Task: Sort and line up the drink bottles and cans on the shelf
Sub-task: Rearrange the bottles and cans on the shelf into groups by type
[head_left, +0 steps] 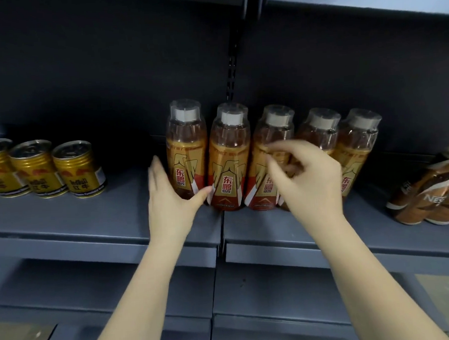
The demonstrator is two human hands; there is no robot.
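While five orange bottles [230, 156] stand upright in a touching row at the middle of the grey shelf [116, 219], the left hand [171, 201] cups the leftmost one, fingers straight behind it and thumb across its front. Their labels show red characters 东鹏 over a winged emblem. The right hand [307, 173] hovers before the third and fourth bottles, fingers loosely curled and blurred; whether they touch a bottle cannot be told. Three gold cans [38, 169], well apart to the left, read 红牛. At the right edge, brown bottles [433, 198] lean together, lettered "NES".
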